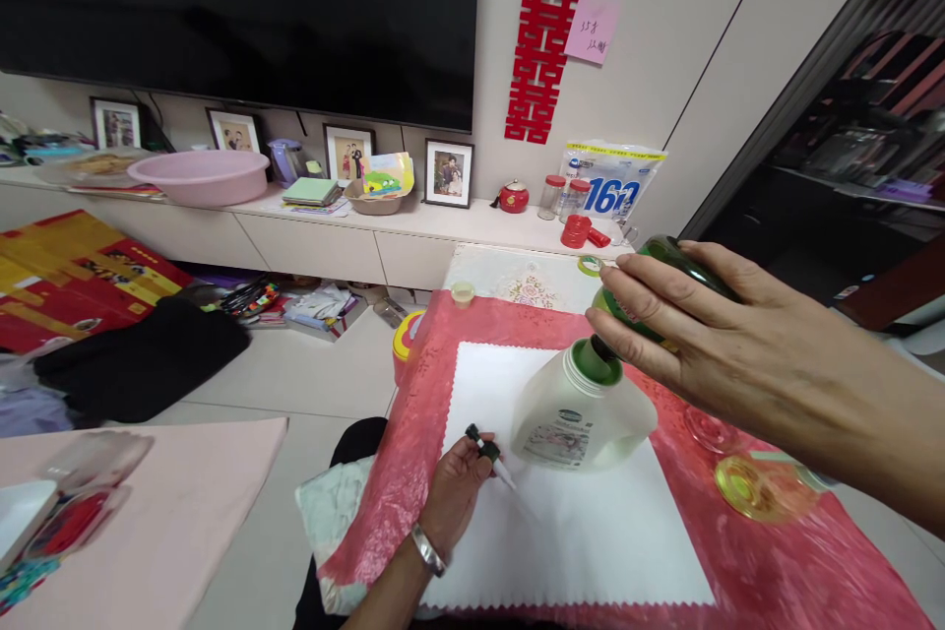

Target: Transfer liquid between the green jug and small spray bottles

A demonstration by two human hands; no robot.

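Observation:
My right hand (pixel 727 345) is wrapped round a green bottle (pixel 664 254). The bottle is tipped over, its dark neck at the mouth of a white translucent plastic jug (pixel 538 413). Green shows inside the jug's mouth; I cannot tell whether that is a funnel or something else. The jug stands upright, with a printed label on its front. Lower and to its left, my left hand (pixel 452 492) pinches a black pump head (pixel 483 443) with a thin pale tube pointing down to the right. Beneath them lies a white mat (pixel 576 551) with a scalloped edge.
A red plastic cover (pixel 399 512) drapes the table. A yellow glass vessel (pixel 760 490) stands at the right, below my forearm. Tape (pixel 589 265) and a small round container (pixel 463 292) sit at the back. A pink-covered table (pixel 199 502) is at the left.

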